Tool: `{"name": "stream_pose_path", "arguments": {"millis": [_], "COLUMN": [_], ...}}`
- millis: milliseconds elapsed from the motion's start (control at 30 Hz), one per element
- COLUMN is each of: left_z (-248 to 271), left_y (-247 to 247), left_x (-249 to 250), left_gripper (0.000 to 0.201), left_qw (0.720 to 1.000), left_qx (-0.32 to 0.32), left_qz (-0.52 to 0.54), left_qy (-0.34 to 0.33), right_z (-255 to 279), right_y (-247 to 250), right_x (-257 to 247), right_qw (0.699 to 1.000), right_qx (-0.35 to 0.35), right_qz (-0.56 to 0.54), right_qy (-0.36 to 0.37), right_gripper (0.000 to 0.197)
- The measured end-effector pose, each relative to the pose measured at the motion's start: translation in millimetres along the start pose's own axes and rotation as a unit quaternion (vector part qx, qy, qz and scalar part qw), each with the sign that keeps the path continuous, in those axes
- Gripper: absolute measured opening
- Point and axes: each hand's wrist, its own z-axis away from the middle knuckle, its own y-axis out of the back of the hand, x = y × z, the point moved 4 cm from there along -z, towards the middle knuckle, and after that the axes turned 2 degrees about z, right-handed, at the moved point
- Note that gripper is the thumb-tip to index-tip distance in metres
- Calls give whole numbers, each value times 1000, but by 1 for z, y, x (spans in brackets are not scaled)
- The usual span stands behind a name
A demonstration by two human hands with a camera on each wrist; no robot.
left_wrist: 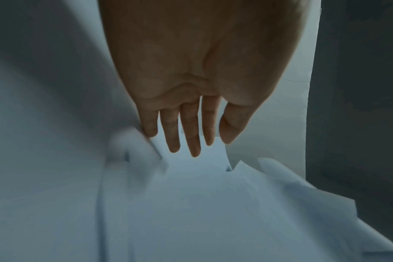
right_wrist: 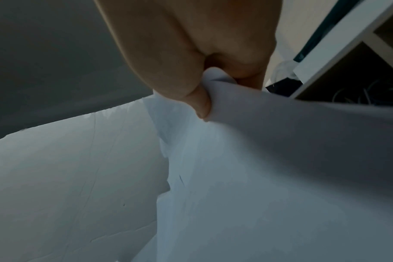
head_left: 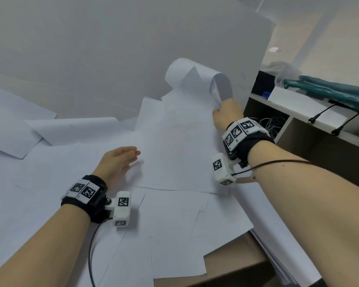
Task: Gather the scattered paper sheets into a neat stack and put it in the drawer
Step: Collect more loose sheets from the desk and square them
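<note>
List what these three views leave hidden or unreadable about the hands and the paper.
- Right hand fingers: paper sheets cover them, head view.
- Drawer: appears in no view.
- Sheet count: overlapping hides it.
- Left hand contact: motion blur, left wrist view.

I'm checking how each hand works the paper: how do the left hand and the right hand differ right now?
The left hand lies with fingers straight on the flat sheets; the right hand pinches a curled sheet, thumb pressed into it. The left hand is low, near the middle of the spread; the right hand reaches farther, by the shelf, lifting its sheet's edge. Both wear black wrist bands with white marker blocks.
</note>
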Motion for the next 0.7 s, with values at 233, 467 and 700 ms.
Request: {"name": "stream_pose_path", "arguments": {"millis": [233, 467, 700], "left_z": [-1, 6, 26], "left_y": [3, -11, -36], "left_x": [-7, -5, 7], "left_gripper": [27, 87, 122], "left_qw": [999, 992, 943], "left_qx": [4, -29, -113], "left_qz": [21, 107, 288], "left_qy": [26, 64, 123], "right_z": [-16, -24, -22], "right_y": [34, 43, 7], "right_x": [-24, -32, -5], "right_qw": [991, 925, 868], "right_qx": [82, 132, 71], "right_qz": [-110, -355, -469], "right_qy": [13, -11, -146], "right_gripper": [22, 26, 25]}}
